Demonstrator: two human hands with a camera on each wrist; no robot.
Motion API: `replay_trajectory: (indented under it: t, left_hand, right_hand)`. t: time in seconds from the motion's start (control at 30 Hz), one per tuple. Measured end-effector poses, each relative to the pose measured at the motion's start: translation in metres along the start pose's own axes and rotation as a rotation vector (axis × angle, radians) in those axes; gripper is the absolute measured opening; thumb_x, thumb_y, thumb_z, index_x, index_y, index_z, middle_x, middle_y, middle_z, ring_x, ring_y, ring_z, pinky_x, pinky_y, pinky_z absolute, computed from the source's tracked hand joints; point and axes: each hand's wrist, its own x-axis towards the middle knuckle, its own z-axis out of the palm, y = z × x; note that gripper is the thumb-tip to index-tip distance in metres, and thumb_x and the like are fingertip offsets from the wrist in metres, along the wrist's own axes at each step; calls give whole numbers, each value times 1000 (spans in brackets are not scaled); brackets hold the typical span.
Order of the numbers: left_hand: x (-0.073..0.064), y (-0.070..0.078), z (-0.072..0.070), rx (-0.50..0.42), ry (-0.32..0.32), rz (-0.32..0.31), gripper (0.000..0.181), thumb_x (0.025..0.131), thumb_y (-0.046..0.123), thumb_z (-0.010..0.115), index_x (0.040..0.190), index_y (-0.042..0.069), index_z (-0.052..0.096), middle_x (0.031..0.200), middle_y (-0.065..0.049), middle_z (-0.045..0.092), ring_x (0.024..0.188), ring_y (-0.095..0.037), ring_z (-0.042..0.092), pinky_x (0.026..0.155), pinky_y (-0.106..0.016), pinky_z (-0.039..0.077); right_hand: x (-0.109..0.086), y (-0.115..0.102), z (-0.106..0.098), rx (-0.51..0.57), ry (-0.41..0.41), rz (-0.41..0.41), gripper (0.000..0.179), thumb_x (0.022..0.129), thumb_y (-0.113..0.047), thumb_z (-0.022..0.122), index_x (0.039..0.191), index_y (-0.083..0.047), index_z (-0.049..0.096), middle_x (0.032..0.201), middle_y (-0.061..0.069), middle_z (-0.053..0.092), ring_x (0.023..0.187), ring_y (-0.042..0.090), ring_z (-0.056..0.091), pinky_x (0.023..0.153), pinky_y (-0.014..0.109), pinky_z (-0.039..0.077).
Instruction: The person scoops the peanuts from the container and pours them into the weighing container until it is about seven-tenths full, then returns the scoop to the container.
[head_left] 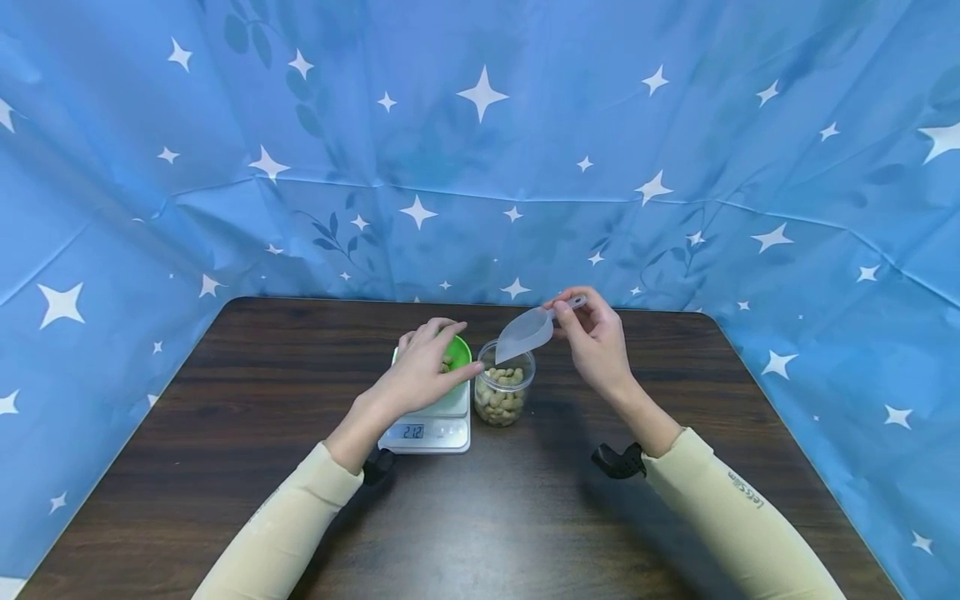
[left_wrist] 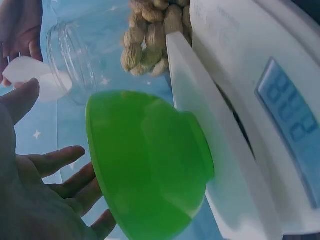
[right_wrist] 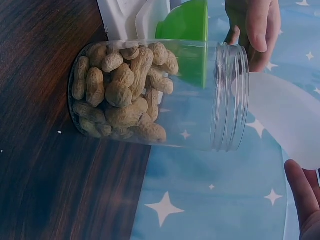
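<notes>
A translucent white scoop [head_left: 525,333] is pinched by its handle in my right hand [head_left: 597,343]. Its tip points down into the mouth of a clear jar [right_wrist: 190,135], which is partly filled with unshelled peanuts [right_wrist: 125,95]. To the left, a green bowl [left_wrist: 145,160] sits on a white kitchen scale [head_left: 442,442] with a lit display. My left hand [head_left: 426,373] hovers over the bowl, thumb spread apart and fingers near its rim. In the left wrist view, some fingertips look close to or touching the rim. Part of the bowl's contents shows in the head view, looking like peanuts.
A dark wood table [head_left: 525,517] lies under everything, with the jar standing right beside the scale. Behind and around it hangs a blue cloth [head_left: 450,167] with white stars. Tiny white crumbs [right_wrist: 59,132] dot the tabletop near the jar.
</notes>
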Motion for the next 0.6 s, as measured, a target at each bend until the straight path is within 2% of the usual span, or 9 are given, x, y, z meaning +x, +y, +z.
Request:
replay_trajectory:
  t: [0.17, 0.33, 0.6]
  left_hand:
    - [1, 9, 5, 2, -18, 24, 74, 99, 54, 61, 154, 6, 46, 151, -16, 45, 140, -33, 41, 113, -64, 24]
    - [3, 13, 12, -12, -37, 21, 77, 98, 52, 65, 155, 6, 43, 153, -15, 44, 141, -32, 40, 114, -63, 22]
    - [7, 17, 21, 1, -105, 20, 88, 94, 62, 65, 157, 7, 40, 152, -12, 47, 141, -30, 43, 115, -63, 23]
  right_hand:
    - [1, 1, 0, -32, -8, -4, 16, 107, -6, 55, 111, 8, 59, 109, 20, 68, 100, 18, 69, 76, 29, 59]
    - [3, 0, -1, -71, -19, -1, 15, 107, -7, 56, 111, 6, 60, 109, 18, 69, 98, 19, 69, 76, 29, 59]
    - [5, -1, -3, -162, -67, -14, 12, 105, -3, 57, 113, 3, 63, 110, 16, 71, 87, 21, 68, 75, 36, 60]
